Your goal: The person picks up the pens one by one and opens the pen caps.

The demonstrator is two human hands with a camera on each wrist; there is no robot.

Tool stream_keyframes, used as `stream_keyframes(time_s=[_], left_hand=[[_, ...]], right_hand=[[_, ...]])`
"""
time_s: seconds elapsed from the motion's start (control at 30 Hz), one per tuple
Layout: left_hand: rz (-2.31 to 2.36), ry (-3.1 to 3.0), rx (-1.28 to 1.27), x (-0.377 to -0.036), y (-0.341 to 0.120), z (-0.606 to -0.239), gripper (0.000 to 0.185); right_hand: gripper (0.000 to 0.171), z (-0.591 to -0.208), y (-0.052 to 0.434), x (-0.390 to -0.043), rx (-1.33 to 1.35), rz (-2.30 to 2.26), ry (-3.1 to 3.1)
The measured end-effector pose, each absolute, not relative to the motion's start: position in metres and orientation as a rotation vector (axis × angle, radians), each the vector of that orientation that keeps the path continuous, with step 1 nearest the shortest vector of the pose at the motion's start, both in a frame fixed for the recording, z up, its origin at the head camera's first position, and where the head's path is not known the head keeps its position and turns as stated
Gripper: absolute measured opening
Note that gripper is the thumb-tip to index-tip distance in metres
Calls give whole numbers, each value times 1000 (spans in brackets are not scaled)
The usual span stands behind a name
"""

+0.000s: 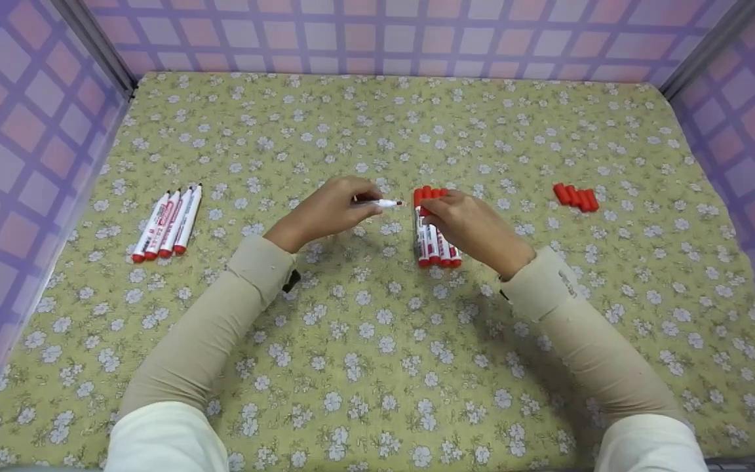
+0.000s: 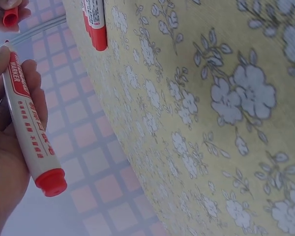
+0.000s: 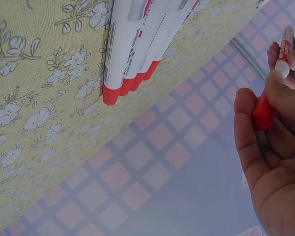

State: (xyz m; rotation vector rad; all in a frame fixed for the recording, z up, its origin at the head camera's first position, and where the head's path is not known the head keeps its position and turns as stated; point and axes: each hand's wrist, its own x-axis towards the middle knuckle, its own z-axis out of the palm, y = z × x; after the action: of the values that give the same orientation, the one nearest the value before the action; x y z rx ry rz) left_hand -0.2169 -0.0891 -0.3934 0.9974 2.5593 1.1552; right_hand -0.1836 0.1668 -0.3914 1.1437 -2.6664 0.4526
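Beige-sleeved arms reach to table centre, where the left hand (image 1: 325, 213) grasps a white marker (image 1: 383, 203) with its tip bared. At 3 o'clock from it, the right hand (image 1: 466, 226) pinches a red cap (image 3: 262, 114) above the capped markers (image 1: 436, 246).

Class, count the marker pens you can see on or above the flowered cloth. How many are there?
9, perhaps more: four uncapped markers at the left, one marker gripped in the left hand, and about four capped markers partly hidden under the right hand.
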Motion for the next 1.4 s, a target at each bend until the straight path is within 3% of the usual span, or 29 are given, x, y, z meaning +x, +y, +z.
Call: stream_keyframes(time_s=[1.4], left_hand=[[1321, 2837, 106, -226, -216, -398, 40]], right_hand=[[22, -393, 169, -182, 1165, 489, -2619]])
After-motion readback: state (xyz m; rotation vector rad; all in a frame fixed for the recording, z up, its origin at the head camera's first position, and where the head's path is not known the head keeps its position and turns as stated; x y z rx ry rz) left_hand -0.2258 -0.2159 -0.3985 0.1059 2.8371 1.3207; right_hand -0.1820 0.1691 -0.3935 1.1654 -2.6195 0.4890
